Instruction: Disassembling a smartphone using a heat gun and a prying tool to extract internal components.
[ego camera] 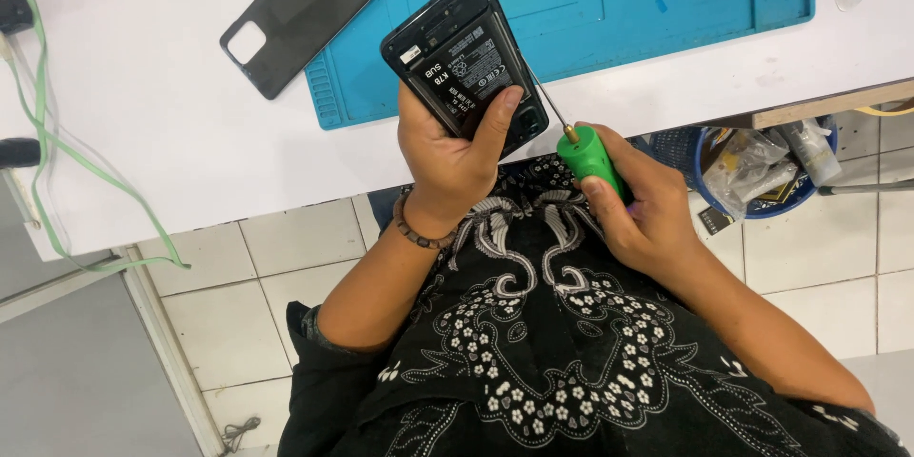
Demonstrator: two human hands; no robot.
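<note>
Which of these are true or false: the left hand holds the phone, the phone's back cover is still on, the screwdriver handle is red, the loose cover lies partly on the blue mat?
1. The left hand holds the phone. True.
2. The phone's back cover is still on. False: the cover lies off on the table, and the phone's insides show.
3. The screwdriver handle is red. False: the screwdriver in the right hand has a green handle.
4. The loose cover lies partly on the blue mat. True.

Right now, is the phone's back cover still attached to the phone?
No, the black back cover lies apart on the white table, while the left hand holds the opened phone with its battery exposed.
</note>
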